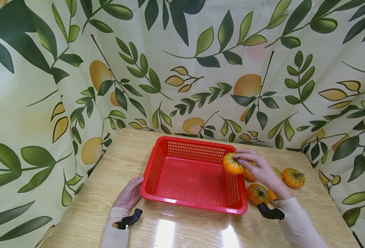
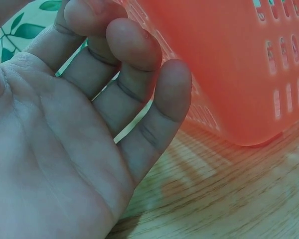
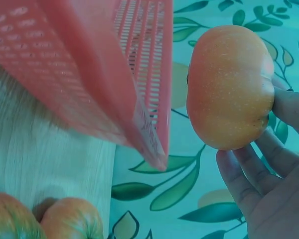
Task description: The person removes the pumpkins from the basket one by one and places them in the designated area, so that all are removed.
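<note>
My right hand point(image 1: 256, 167) pinches a small orange pumpkin point(image 1: 233, 164) by its upper part, over the right end of a red plastic basket point(image 1: 194, 208). In the right wrist view, the held pumpkin point(image 3: 231, 87) is off the table, with the thumb on one side and fingertips on the other, beside the basket's outer wall point(image 3: 89, 74). My left hand point(image 1: 129, 193) is at the basket's front left corner. Its loosely bent fingers point(image 2: 172, 92) reach the outside of the basket point(image 2: 229, 64) near the rim; its thumb is mostly out of view there.
Several more orange pumpkins lie on the table right of the basket, among them a front one point(image 1: 258, 194) and a far right one point(image 1: 293, 178). The wooden table point(image 1: 120, 155) ends at a leaf-patterned cloth point(image 1: 182, 86) behind and at both sides.
</note>
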Available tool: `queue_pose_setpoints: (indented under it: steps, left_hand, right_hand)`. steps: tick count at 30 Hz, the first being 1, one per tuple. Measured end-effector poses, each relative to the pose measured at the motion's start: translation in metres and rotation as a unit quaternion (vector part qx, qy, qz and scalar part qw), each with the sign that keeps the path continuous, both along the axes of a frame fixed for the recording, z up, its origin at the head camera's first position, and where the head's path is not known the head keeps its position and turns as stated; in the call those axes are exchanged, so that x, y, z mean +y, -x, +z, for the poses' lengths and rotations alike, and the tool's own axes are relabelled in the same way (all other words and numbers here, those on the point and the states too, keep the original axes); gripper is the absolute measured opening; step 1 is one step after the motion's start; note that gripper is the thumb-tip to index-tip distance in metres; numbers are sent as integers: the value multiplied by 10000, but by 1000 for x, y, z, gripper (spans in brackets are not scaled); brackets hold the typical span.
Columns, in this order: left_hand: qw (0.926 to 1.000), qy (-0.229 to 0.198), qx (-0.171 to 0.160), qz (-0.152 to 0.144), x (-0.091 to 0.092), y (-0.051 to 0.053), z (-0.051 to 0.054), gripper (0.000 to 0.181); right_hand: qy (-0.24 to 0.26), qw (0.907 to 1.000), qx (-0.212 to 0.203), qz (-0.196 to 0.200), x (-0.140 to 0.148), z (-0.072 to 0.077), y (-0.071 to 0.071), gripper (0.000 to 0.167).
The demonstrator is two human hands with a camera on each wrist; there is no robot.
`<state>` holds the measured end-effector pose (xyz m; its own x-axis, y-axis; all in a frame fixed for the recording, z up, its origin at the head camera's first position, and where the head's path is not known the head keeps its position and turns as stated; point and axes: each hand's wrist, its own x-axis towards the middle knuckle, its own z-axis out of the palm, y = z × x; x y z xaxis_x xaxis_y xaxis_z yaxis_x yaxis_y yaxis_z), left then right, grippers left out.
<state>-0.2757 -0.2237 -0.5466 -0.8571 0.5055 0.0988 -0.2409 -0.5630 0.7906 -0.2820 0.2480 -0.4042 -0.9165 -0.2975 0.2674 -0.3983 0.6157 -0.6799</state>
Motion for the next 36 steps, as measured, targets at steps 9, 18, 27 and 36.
queue_pose_setpoints:
  steps: [9,18,27,36]
  left_hand:
    - [9994,283,-83,154,-1,-1,2,54]
    - [9996,234,-97,112,0,-1,1,52]
    - [9999,166,-13,25,-2,1,-1,53]
    - [9998,208,-63,-33,-2,0,0,48]
  right_hand:
    - [34,9999,63,-70,13,2,-4,25]
    - [-209,9984,7,-528,29,2,-11,23]
    - [-190,9972,148,-712,43,7,-21,22]
    - [-222,9956,337,-845,53,-1,-24,20]
